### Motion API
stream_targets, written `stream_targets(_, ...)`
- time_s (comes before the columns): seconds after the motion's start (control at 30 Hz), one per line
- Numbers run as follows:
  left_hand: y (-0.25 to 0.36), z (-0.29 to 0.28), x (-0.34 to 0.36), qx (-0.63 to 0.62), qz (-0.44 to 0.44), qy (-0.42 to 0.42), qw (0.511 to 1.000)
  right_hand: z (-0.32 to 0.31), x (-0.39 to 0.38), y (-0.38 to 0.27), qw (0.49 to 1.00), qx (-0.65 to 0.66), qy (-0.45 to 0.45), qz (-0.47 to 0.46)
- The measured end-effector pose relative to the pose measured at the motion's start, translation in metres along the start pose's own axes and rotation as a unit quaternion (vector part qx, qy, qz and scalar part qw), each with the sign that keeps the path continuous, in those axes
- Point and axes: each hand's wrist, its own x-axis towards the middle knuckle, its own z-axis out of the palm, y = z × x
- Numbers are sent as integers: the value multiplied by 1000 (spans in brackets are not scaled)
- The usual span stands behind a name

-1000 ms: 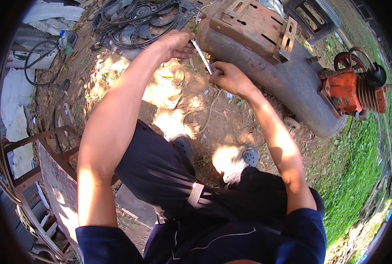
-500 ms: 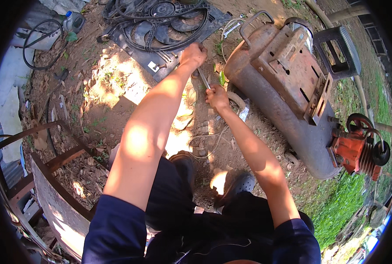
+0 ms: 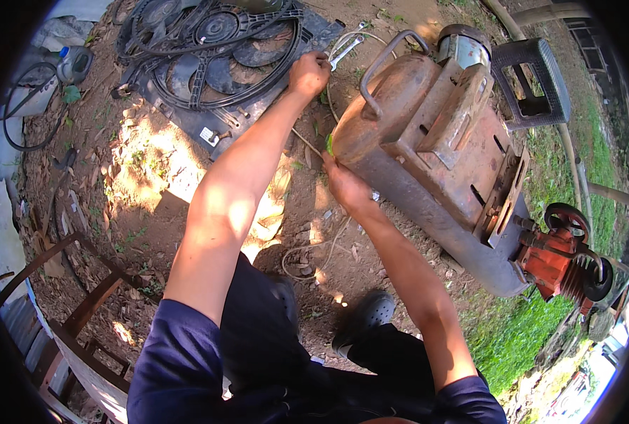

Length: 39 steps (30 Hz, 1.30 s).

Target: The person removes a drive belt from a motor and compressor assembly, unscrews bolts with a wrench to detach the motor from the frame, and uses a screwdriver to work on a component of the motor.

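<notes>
My left hand (image 3: 309,74) is curled at the edge of the dark flat piece under the fan assembly, beside metal wrenches (image 3: 346,49); whether its fingers grip one is unclear. My right hand (image 3: 348,185) is low against the near end of the rusty cylindrical tank (image 3: 413,212), by a small green leaf and a thin cord (image 3: 307,141); its fingertips are partly hidden. On the tank are a curved handle (image 3: 371,78), a slotted mounting plate (image 3: 456,184) and a red compressor head (image 3: 544,265) with a wheel.
A black fan assembly (image 3: 215,32) with hoses lies on the dark sheet ahead. At left are a coiled hose (image 3: 25,145), a jug (image 3: 74,65), corrugated sheets and a rusty frame (image 3: 92,307). A black plastic crate-like piece (image 3: 530,85) stands behind the tank; grass lies right.
The bar earlier held between both hands no longer shows there. My left hand moved up to the wrenches; my right hand dropped lower beside the tank. The view shifted.
</notes>
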Motion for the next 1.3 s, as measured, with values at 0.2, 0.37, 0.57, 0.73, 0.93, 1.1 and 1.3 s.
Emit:
stream_targets(0.2, 6, 12, 22, 82, 50, -73, 993, 9, -4, -7, 976, -136, 60, -160)
stream_targets(0.37, -6, 33, 32, 184, 135, -73, 971, -25, 3, 64, 946, -130, 50, -294)
stream_targets(0.57, 7, 45, 31, 263, 104, -49, 958, -12, 7, 37, 953, -86, 60, -285)
stream_targets(0.73, 16, 36, 44, 283, 16, -73, 956, -19, 5, 50, 956, -83, 72, -271)
stream_targets(0.93, 28, 36, 39, 284, -29, -157, 945, -14, 1, 46, 959, -91, 75, -258)
stream_targets(1.1, -1, 34, 38, 279, -3, -124, 952, -24, 6, 54, 960, -80, 49, -264)
stream_targets(1.3, 12, 29, 32, 259, 14, -144, 955, -22, -5, 57, 969, 4, 50, -240)
